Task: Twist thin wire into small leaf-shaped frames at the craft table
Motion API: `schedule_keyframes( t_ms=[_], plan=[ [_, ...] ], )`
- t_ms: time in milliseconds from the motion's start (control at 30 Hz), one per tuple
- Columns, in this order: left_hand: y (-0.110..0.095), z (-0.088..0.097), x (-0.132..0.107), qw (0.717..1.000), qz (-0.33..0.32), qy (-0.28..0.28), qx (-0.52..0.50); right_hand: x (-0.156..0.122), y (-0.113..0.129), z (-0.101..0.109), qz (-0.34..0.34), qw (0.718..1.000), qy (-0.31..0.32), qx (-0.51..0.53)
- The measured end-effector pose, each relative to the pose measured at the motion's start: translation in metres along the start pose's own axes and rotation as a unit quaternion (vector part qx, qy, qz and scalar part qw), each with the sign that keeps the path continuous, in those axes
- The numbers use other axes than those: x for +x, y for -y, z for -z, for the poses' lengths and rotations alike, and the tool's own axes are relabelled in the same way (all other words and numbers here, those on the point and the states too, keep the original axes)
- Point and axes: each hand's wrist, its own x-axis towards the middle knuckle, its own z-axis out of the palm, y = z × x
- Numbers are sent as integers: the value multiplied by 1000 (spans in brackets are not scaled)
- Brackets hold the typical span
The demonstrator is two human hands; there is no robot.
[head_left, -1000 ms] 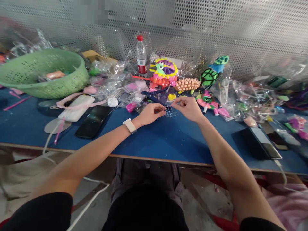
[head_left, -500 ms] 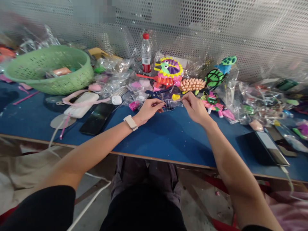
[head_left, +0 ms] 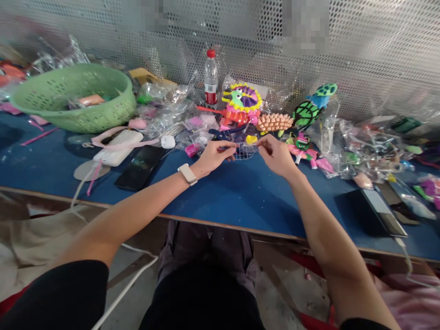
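A small wire grid frame (head_left: 244,153) is pinched at its left side by the thumb and fingers of my left hand (head_left: 213,156), which has a pale band on the wrist. The fingers of my right hand (head_left: 275,153) are pressed together at the frame's right end; whatever they hold is too small to make out. Just behind the frame are a yellow clay piece (head_left: 251,139) and dark-handled scissors or pliers (head_left: 220,134). A bright clay figure with a yellow frilled edge (head_left: 242,97) stands farther back, beside a spiky tan clay piece (head_left: 275,122).
A green basket (head_left: 103,117) stands at the left, near a white power bank (head_left: 118,151) and a black phone (head_left: 140,168). A red-capped bottle (head_left: 211,78) stands by the perforated metal screen. Clear plastic bags (head_left: 364,142) and another phone (head_left: 383,208) lie at the right.
My right hand has come slightly left, closer to the wire frame. The frame now spans more of the gap between my hands. The view has shifted a little.
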Motion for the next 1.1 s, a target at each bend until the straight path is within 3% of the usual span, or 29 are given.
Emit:
schedule_keyframes(
  t_ms=[467, 1100],
  plan=[
    [-5, -1, -2, 997, 14, 20, -72, 2, 1, -15, -31, 996, 32, 80],
    [-9, -5, -4, 998, -39, 16, 45, -3, 5, -28, 25, 993, 49, 100]
  ],
)
